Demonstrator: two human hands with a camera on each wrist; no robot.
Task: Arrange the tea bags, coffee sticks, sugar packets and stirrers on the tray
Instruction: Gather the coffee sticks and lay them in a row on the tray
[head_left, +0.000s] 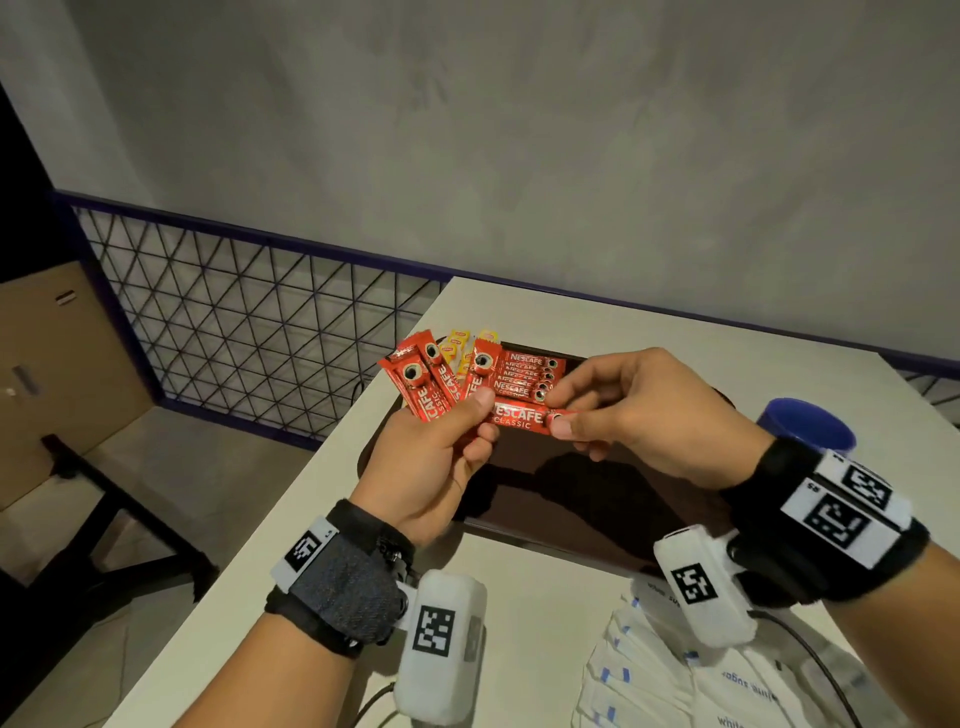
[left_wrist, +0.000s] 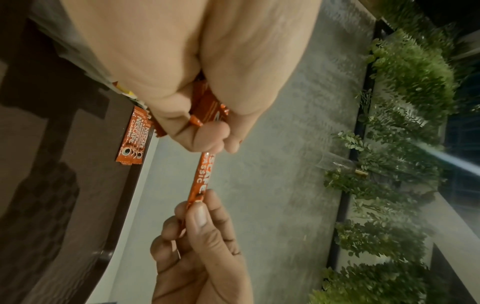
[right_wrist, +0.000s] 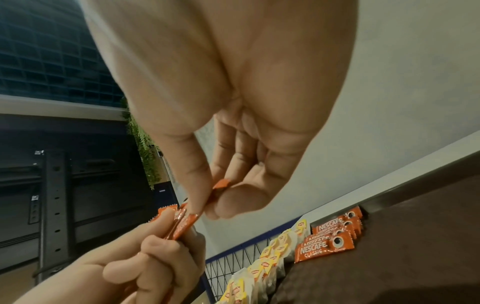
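Observation:
Above the dark brown tray (head_left: 597, 514), my left hand (head_left: 441, 441) grips a fan of red Nescafe coffee sticks (head_left: 431, 379). One stick (head_left: 519, 417) lies crosswise between both hands. My right hand (head_left: 623, 410) pinches its right end between thumb and forefinger, seen closer in the right wrist view as a pinched stick end (right_wrist: 221, 184). More coffee sticks (head_left: 527, 376) lie in a row at the tray's far edge, with yellow tea bags (head_left: 460, 345) to their left. White sugar packets (head_left: 675, 675) are piled on the table near me.
The tray sits on a white table (head_left: 519, 597) whose left edge drops to the floor. A blue cup (head_left: 805, 423) stands right of the tray. A wire-mesh railing (head_left: 234, 317) runs behind the table, and a cardboard box (head_left: 57, 374) sits far left.

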